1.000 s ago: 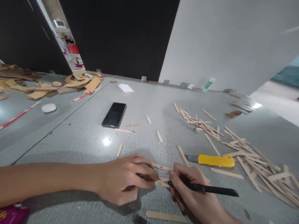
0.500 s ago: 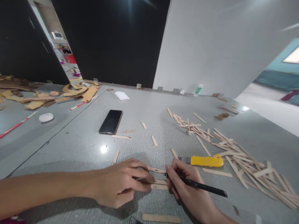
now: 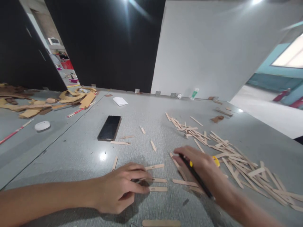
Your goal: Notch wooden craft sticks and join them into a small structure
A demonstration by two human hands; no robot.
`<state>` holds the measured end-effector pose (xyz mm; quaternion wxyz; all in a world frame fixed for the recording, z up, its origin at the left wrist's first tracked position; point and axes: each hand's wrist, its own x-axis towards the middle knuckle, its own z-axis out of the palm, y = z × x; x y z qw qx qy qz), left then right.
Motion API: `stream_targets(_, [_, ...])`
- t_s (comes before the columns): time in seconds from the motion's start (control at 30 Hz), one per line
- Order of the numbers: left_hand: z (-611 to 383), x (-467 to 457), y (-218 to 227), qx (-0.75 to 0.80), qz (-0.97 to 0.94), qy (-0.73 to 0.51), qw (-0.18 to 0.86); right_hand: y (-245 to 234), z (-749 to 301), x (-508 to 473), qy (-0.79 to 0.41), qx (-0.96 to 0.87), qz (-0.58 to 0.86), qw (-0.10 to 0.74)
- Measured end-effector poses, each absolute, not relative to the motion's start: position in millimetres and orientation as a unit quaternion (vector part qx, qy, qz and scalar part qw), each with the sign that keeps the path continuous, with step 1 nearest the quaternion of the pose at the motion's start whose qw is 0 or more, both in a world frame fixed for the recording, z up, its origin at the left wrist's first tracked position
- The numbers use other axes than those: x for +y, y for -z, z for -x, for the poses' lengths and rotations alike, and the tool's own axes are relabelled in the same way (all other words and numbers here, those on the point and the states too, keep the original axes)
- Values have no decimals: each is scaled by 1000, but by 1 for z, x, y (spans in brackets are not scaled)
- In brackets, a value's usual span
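The fingers of my left hand (image 3: 125,186) are bent and press down on flat wooden craft sticks (image 3: 158,189) lying side by side on the table. Small dark outlines are drawn on those sticks, one a little rectangle. My right hand (image 3: 201,167), blurred by motion, is closed around a black pen (image 3: 197,178) that slants back toward the wrist. It is over the yellow utility knife (image 3: 216,161), which it mostly hides. Two more craft sticks (image 3: 183,182) lie close to its fingertips.
A large pile of craft sticks (image 3: 239,164) spreads over the right side. A phone (image 3: 109,128), folded white paper (image 3: 120,101) and white mouse-shaped object (image 3: 42,125) lie further back. Cardboard scraps (image 3: 28,107) fill the far left. A black and grey panel (image 3: 189,47) borders the table's back.
My right hand has lifted the pen off the sticks and moved right and away from me, over the utility knife. My left hand stays on the sticks. The view has shifted slightly.
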<state>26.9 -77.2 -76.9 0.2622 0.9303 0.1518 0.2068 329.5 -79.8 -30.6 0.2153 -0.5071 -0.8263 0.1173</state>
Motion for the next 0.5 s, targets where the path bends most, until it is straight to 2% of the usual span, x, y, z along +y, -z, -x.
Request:
stream_targets(0.07, [-27,-77,82,169,-917,-237,272,26,-357,-58,-9,-810,563,164])
stream_targets(0.1, [-27,-76,84,177,-909,-255,278,28,-371,-46,24,-788,593,165])
stream_targets(0.2, [-28,-75,90,199,-891,-292,285,40,-410,-15,71,-735,655,160])
stream_targets(0.37, [-31,-73,95,199,-881,-310,296,42,-448,3,33,-737,662,129])
stream_targets(0.5, [-33,-73,97,211,-878,-316,290,28,-452,-14,-44,-784,612,94])
